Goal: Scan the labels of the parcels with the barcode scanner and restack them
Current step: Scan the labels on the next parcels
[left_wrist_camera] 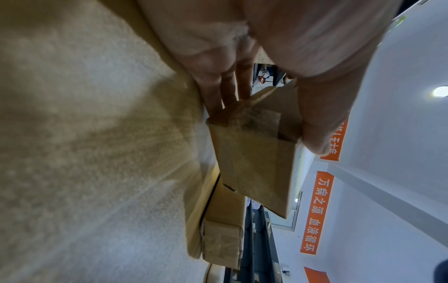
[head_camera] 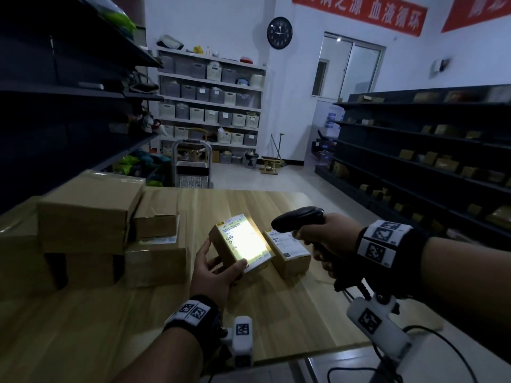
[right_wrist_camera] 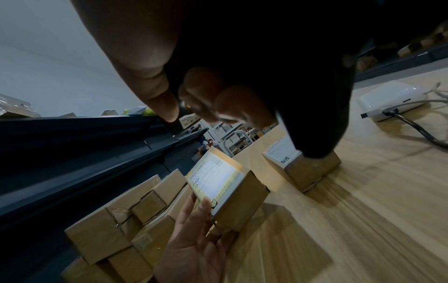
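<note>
My left hand (head_camera: 214, 268) grips a small cardboard parcel (head_camera: 240, 246) tilted above the wooden table (head_camera: 276, 313), thumb on the label's near corner and fingers behind it. Its white label is lit bright by the scanner's light. In the left wrist view the same parcel (left_wrist_camera: 257, 159) shows its taped brown end between thumb and fingers. My right hand (head_camera: 322, 234) holds the black barcode scanner (head_camera: 297, 218), whose head points left at the label. In the right wrist view the lit parcel (right_wrist_camera: 223, 185) sits below the scanner (right_wrist_camera: 278, 67). A second small labelled parcel (head_camera: 289, 251) lies on the table under the scanner.
A stack of brown parcels (head_camera: 91, 217) stands at the table's left. A white box with cables (right_wrist_camera: 392, 99) lies on the table to the right. Dark shelving (head_camera: 431, 150) lines both sides, and a hand trolley (head_camera: 192, 164) stands beyond the table's far edge.
</note>
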Demonstrator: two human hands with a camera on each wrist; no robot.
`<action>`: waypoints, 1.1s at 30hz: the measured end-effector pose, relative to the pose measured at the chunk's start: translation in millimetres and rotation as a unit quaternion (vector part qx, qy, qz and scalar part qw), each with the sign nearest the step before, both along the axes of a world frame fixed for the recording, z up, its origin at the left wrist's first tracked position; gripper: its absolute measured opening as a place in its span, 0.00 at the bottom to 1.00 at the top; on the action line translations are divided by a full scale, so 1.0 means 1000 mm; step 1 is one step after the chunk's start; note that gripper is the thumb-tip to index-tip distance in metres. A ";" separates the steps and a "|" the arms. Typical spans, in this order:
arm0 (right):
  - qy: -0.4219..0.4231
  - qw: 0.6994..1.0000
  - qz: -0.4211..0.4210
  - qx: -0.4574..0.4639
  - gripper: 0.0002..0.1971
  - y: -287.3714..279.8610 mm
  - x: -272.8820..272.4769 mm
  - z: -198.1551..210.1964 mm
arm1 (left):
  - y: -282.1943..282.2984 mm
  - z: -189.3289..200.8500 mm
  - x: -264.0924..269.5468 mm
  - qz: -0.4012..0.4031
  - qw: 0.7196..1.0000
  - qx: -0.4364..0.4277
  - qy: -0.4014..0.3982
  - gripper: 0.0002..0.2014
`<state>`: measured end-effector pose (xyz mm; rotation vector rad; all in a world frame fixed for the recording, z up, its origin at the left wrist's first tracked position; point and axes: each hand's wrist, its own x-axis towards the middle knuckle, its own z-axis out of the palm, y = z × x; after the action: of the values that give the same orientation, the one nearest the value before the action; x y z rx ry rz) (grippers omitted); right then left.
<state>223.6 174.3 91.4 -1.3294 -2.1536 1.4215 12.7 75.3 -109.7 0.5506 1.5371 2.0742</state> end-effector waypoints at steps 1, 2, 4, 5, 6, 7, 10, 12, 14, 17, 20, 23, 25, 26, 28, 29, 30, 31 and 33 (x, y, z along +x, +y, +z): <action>0.001 1.000 -0.002 0.001 0.14 0.000 0.000 0.000 | 0.001 0.000 0.000 -0.001 1.000 0.003 -0.004 0.57; 0.001 1.000 -0.004 0.002 0.14 0.000 0.001 0.000 | 0.001 0.000 -0.001 -0.001 1.000 0.005 -0.007 0.57; -0.001 1.000 -0.008 0.002 0.14 0.001 0.001 0.000 | 0.002 0.000 -0.002 -0.006 1.000 0.004 -0.014 0.57; -0.003 1.000 -0.009 0.002 0.14 0.001 0.001 -0.001 | 0.002 0.000 -0.002 -0.007 1.000 0.002 -0.015 0.58; -0.005 1.000 -0.010 0.003 0.14 0.002 0.001 -0.001 | 0.002 0.000 -0.002 -0.008 1.000 0.000 -0.016 0.59; -0.006 1.000 -0.012 0.004 0.15 0.001 0.002 -0.001 | 0.001 0.000 -0.002 -0.007 1.000 -0.003 -0.017 0.60; -0.015 1.000 -0.011 0.004 0.16 0.001 0.002 0.000 | 0.000 0.001 0.000 -0.002 1.000 -0.003 -0.024 0.62; -0.017 1.000 -0.002 0.003 0.16 0.001 0.003 0.001 | 0.000 0.002 0.000 0.000 1.000 -0.001 -0.022 0.58; -0.014 1.000 0.004 0.004 0.17 0.001 0.003 0.002 | 0.000 0.002 0.000 -0.002 1.000 0.003 -0.021 0.57; 0.001 1.000 0.007 0.001 0.18 0.002 0.001 0.003 | -0.001 0.002 0.001 -0.005 1.000 0.000 -0.021 0.57; 0.032 0.999 0.011 -0.014 0.16 0.001 -0.001 0.001 | -0.002 0.004 0.002 -0.007 1.000 0.008 -0.026 0.58; 0.089 0.995 0.004 -0.042 0.14 0.001 0.000 -0.007 | -0.003 0.005 0.003 -0.017 0.999 0.020 -0.030 0.63; 0.160 0.982 -0.015 -0.095 0.17 0.003 0.000 -0.018 | -0.003 0.006 0.003 -0.022 0.999 0.025 -0.029 0.63; 0.205 0.969 -0.027 -0.135 0.19 0.006 -0.001 -0.026 | -0.002 0.006 0.003 -0.023 0.999 0.027 -0.028 0.63; 0.273 0.939 -0.048 -0.202 0.22 0.016 -0.003 -0.045 | -0.001 0.003 0.003 -0.020 0.999 0.034 -0.037 0.64; 0.291 0.930 -0.062 -0.214 0.23 0.023 -0.003 -0.055 | 0.000 0.002 0.003 -0.021 0.998 0.040 -0.047 0.64; 0.306 0.924 -0.083 -0.214 0.23 0.028 -0.003 -0.066 | 0.000 0.002 0.003 -0.022 0.997 0.049 -0.056 0.63; 0.318 0.918 -0.109 -0.208 0.22 0.035 -0.002 -0.077 | 0.001 0.002 0.003 -0.024 0.996 0.057 -0.063 0.62; 0.346 0.901 -0.155 -0.210 0.22 0.044 0.001 -0.098 | 0.002 0.002 0.003 -0.029 0.995 0.065 -0.069 0.60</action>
<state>224.5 218.7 -6.3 -0.9903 -1.1692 1.9032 15.9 77.1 -107.3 0.4808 1.3013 2.1302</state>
